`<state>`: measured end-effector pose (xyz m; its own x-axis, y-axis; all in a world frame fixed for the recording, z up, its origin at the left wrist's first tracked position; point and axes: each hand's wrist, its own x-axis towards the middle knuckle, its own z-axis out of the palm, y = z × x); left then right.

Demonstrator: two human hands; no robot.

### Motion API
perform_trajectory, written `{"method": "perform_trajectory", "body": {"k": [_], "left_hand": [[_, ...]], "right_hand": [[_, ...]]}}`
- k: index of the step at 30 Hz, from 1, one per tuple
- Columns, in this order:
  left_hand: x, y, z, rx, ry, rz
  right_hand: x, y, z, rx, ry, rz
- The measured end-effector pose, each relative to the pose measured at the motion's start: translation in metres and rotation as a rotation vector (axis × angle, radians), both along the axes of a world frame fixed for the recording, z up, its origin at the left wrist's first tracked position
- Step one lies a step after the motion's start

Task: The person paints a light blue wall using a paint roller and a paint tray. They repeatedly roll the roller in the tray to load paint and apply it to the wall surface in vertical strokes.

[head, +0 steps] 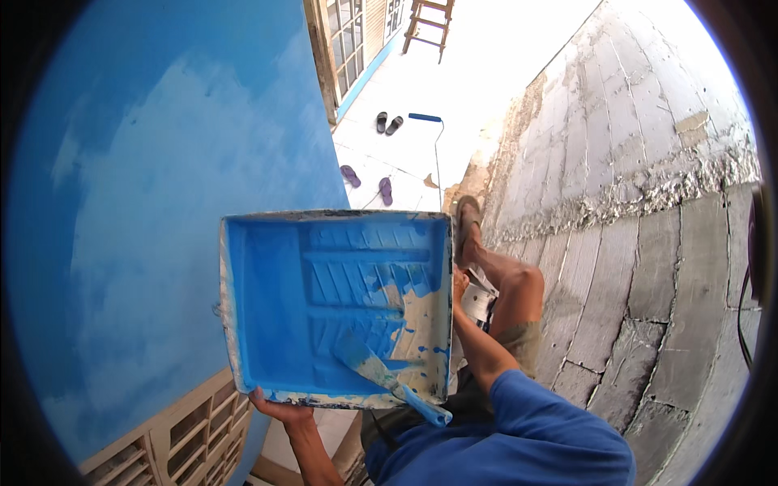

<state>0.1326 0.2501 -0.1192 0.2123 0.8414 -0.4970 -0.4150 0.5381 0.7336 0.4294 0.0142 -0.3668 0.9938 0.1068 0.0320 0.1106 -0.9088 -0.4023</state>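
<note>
A paint tray (273, 304) with blue paint pooled at its left side and a ribbed ramp on the right is held up before me. A paint scraper (364, 367) lies in it, its paint-smeared handle jutting over the lower right rim. My left hand (281, 408) grips the tray's lower left edge; its fingers are partly hidden beneath. My right hand (461, 285) is at the tray's right side, mostly hidden behind the rim, so its grip cannot be made out. Below that hand, a whitish container (477, 302) is partly visible.
A partly painted blue wall (158, 182) stands at left, a rough block wall (656, 261) at right. Beyond the tray are a long-handled paint roller (425, 117), black sandals (382, 123), purple flip-flops (386, 191) and a wooden ladder (427, 24).
</note>
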Motion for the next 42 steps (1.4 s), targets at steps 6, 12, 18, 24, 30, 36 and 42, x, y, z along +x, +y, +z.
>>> {"method": "perform_trajectory", "body": {"k": [6, 12, 18, 24, 30, 36, 42], "left_hand": [[-0.002, 0.011, -0.012, 0.062, 0.021, -0.064], [-0.003, 0.018, -0.024, 0.106, 0.047, -0.114], [-0.032, 0.024, -0.067, 0.218, 0.061, -0.287], [-0.015, 0.022, -0.06, 0.683, 0.486, -0.354], [-0.011, 0.023, -0.072, 0.547, 0.278, -0.321], [0.008, 0.021, -0.073, 0.459, 0.37, -0.312], [-0.008, 0.02, -0.133, 0.68, 0.332, -0.432]], "right_hand": [[-0.002, -0.009, -0.033, -0.009, -0.096, 0.035], [-0.04, -0.023, -0.024, -0.007, -0.034, 0.069], [-0.062, -0.031, -0.015, -0.004, 0.009, 0.076], [-0.076, -0.046, -0.013, -0.014, 0.049, 0.087], [-0.076, -0.049, -0.02, -0.021, 0.069, 0.092], [-0.081, -0.053, -0.029, -0.017, 0.091, 0.089], [-0.079, -0.058, -0.036, -0.002, 0.089, 0.117]]}}
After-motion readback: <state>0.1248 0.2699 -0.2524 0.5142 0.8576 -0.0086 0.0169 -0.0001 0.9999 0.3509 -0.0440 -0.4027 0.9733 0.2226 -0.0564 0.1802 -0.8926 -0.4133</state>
